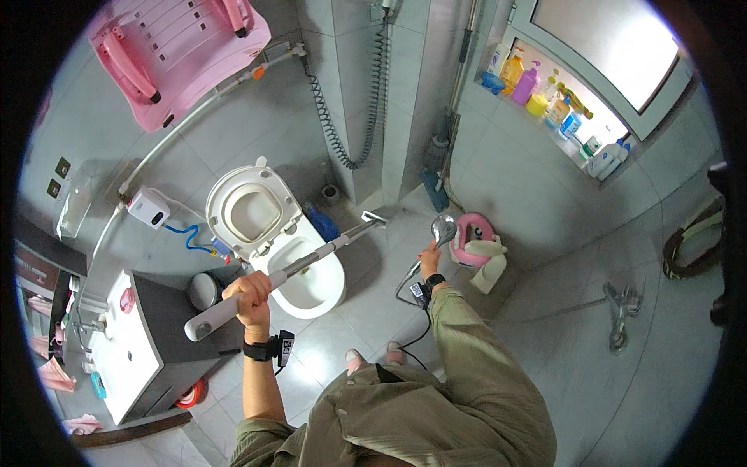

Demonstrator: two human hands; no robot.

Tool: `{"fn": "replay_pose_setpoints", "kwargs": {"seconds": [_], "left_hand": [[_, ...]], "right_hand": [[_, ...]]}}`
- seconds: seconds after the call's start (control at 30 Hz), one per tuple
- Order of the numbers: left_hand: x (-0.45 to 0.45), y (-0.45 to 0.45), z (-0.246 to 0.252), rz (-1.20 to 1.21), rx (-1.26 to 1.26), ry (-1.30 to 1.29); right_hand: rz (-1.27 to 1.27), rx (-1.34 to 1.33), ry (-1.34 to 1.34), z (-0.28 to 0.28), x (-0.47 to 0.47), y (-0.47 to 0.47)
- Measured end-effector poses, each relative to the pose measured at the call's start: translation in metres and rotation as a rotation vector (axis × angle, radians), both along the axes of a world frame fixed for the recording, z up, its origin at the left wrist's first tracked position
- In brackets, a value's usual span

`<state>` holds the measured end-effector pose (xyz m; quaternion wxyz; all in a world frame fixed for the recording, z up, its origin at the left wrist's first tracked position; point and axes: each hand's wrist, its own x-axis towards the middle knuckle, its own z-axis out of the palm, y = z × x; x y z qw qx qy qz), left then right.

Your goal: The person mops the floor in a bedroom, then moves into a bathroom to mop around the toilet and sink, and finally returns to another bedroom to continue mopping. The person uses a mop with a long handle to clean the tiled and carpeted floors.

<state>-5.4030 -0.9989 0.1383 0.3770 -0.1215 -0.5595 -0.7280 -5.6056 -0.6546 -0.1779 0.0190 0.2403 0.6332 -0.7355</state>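
Note:
My left hand (pixel 251 296) is closed around the thick grey-white handle of a long-handled floor squeegee (pixel 318 254). Its pole passes over the toilet (pixel 306 286), whose lid and seat are raised, and its metal-looking head lies near the floor by the wall corner. My right hand (pixel 429 260) grips a chrome handheld shower head (pixel 443 229), with a hose trailing below. Whether water runs from it I cannot tell. Just beyond the shower head, a pink ring-shaped item (pixel 473 225) and white plastic bottles (pixel 490 271) stand on the floor against the wall.
A white washbasin counter (pixel 125 356) stands at left. A pink plastic seat (pixel 192 64) hangs upper left. Long-handled cleaning tools lean in the corner beside a teal brush head (pixel 435 191). Bottles line the window ledge (pixel 554 125). A wall tap (pixel 621 306) is at right.

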Motion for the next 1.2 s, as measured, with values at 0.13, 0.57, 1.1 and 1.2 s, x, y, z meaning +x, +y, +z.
{"fn": "replay_pose_setpoints", "kwargs": {"seconds": [0.13, 0.57, 1.1, 1.2], "left_hand": [[-0.002, 0.006, 0.004, -0.026, -0.023, 0.098], [0.016, 0.027, 0.128, 0.019, -0.016, 0.262], [0.049, 0.009, 0.1, 0.11, 0.017, 0.212], [0.055, 0.002, 0.094, 0.099, -0.105, 0.176]], "right_hand": [[-0.036, 0.065, -0.015, -0.005, 0.002, -0.018], [0.002, -0.014, 0.009, 0.056, 0.018, -0.015], [-0.04, 0.051, -0.113, 0.003, 0.052, -0.018], [-0.079, 0.026, -0.151, 0.0, 0.058, -0.019]]}}
